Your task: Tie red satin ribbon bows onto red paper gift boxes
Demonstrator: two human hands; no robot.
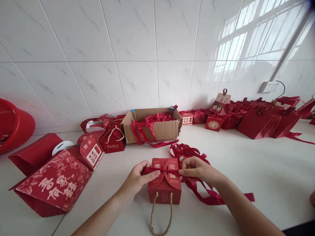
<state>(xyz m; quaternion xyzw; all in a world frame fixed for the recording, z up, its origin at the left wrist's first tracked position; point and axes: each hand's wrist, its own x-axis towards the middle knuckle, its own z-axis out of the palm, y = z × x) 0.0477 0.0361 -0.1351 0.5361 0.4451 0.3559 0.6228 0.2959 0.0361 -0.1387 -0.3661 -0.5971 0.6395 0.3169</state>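
A small red gift box [164, 193] with a rope handle [152, 216] stands on the white counter in front of me. Across its closed top flaps runs a dark red ribbon [168, 171], crossed or knotted at the middle. My left hand [141, 175] pinches one end of the ribbon at the box's left edge. On the other side, my right hand [198, 168] pinches the ribbon between thumb and fingers. Loose ribbon [209, 196] trails on the counter beyond and under my right hand.
A cardboard box [157, 132] full of red ribbon stands by the tiled wall. Red gift boxes line the left, including a large printed one [57, 183], and more red boxes [258, 124] stand at the right. A red basin [17, 126] sits far left.
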